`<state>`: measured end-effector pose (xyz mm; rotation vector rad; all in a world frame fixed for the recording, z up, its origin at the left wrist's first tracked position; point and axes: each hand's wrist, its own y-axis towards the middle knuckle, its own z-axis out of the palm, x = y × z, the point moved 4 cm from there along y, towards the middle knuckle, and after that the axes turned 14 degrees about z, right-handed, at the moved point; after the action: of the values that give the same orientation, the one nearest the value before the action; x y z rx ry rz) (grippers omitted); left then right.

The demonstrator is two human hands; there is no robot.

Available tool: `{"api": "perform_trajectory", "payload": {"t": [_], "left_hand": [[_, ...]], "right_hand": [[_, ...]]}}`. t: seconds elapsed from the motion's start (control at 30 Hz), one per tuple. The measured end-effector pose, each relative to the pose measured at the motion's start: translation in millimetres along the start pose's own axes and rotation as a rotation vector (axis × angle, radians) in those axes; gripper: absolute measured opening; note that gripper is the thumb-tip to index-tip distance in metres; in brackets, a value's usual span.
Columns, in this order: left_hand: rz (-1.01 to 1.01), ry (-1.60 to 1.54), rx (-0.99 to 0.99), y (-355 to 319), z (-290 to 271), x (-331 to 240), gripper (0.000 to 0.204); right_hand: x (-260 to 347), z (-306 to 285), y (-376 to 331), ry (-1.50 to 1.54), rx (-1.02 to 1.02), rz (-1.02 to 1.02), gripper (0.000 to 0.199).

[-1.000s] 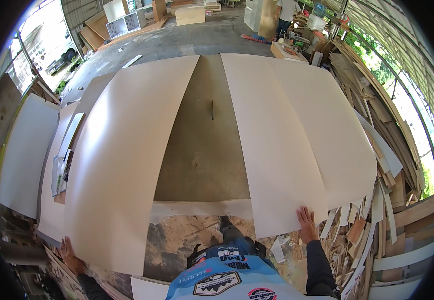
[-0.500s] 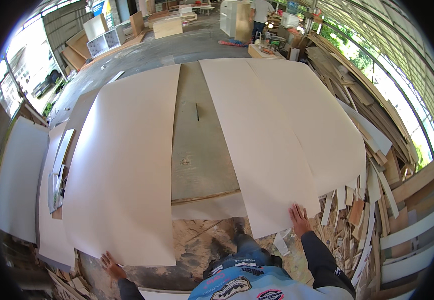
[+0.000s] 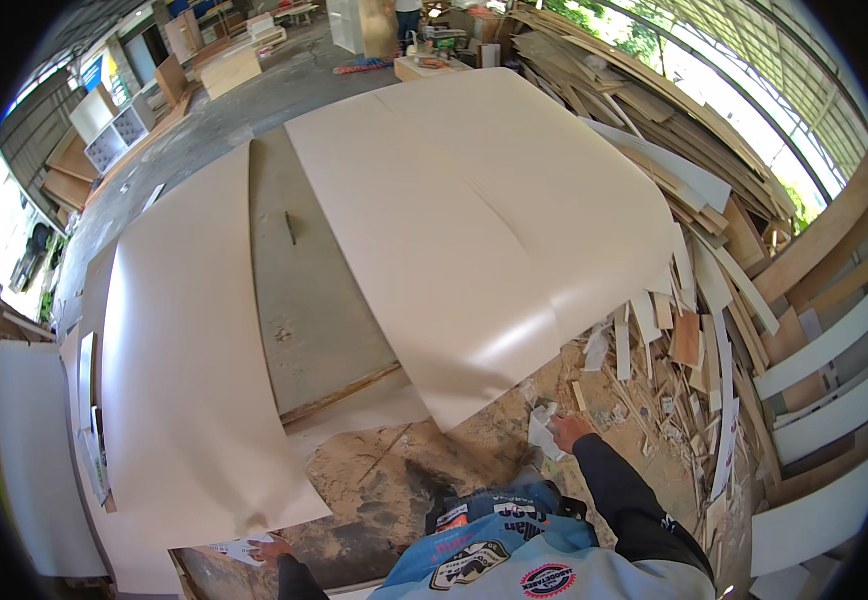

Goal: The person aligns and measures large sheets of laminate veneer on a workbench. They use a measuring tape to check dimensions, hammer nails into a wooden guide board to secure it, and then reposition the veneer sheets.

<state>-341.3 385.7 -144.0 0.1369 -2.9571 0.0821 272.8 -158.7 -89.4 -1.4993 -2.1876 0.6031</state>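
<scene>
Two long, thin, pale sheets lie side by side over a low grey platform (image 3: pixel 289 290). At the near edge of the left pale sheet (image 3: pixel 179 350), my left hand (image 3: pixel 272 549) is closed on the rim, its fingers partly hidden. The sheet dents just above it, and a white printed piece (image 3: pixel 237 549) shows beneath. Past the near edge of the right pale sheet (image 3: pixel 494 240), my right hand (image 3: pixel 571 431) is low over the floor. Its fingers are curled at a crumpled white plastic scrap (image 3: pixel 544 432). A crease marks the right sheet's middle.
A dark, thin stick (image 3: pixel 291 228) lies on the platform between the sheets. Wood offcuts (image 3: pixel 687 340) litter the floor at right, below a tall pile of boards (image 3: pixel 644 110). More panels (image 3: pixel 34 450) stand at far left. Another person (image 3: pixel 407 22) stands at the back.
My right hand has left the right sheet and gone down to the scrap. The left hand has shifted along its sheet's edge. The right sheets' long seam now shows as a short crease. My view has turned right.
</scene>
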Motion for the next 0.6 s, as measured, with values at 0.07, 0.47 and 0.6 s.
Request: {"api": "perform_trajectory", "payload": {"t": [0.07, 0.47, 0.6], "left_hand": [[0.057, 0.066, -0.074, -32.7, 0.5, -60.4, 0.073], [0.487, -0.127, 0.109, -304.3, 47.6, -339.5, 0.071], [0.780, -0.196, 0.599, -413.1, -13.1, -426.7, 0.062]], "right_hand": [[-51.0, 6.2, -14.3, 0.021, 0.077, 0.113, 0.046], [-301.1, 39.0, -2.1, 0.240, 0.076, 0.316, 0.041], [-373.7, 21.7, 31.5, 0.260, 0.028, 0.345, 0.039]]}}
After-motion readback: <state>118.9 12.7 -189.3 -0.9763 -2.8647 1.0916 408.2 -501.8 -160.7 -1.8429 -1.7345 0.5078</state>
